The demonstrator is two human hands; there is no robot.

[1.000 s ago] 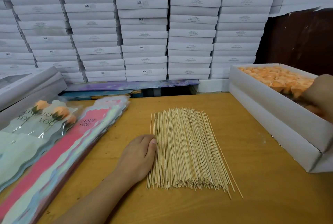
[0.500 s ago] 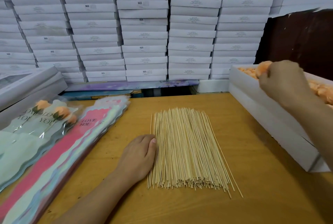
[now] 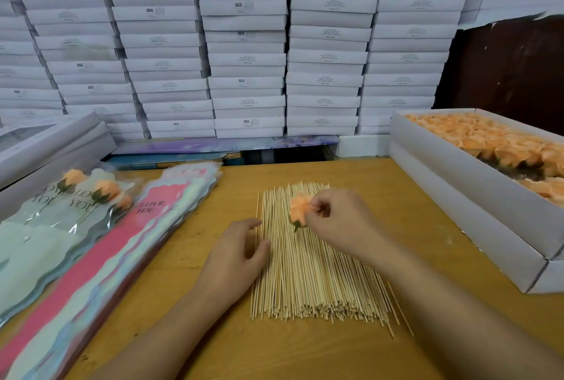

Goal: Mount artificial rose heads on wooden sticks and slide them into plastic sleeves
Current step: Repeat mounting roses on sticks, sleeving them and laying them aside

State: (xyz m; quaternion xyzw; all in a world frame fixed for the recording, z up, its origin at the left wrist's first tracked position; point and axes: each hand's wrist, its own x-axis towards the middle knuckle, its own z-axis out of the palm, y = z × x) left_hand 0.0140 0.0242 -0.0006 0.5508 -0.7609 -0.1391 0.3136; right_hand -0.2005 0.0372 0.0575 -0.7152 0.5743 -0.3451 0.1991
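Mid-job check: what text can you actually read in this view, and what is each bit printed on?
"SGS": on several of the stacked white boxes at the back.
"LOVE YOU": on the pink plastic sleeve topping the sleeve stack.
"LOVE YOU", partly hidden: on the clear finished sleeves holding roses, far left.
Small print lines on the white boxes: too blurred to read.

Pale wooden sticks (image 3: 317, 260), glossy plastic sleeves (image 3: 100, 245), matt cardboard box (image 3: 476, 196)
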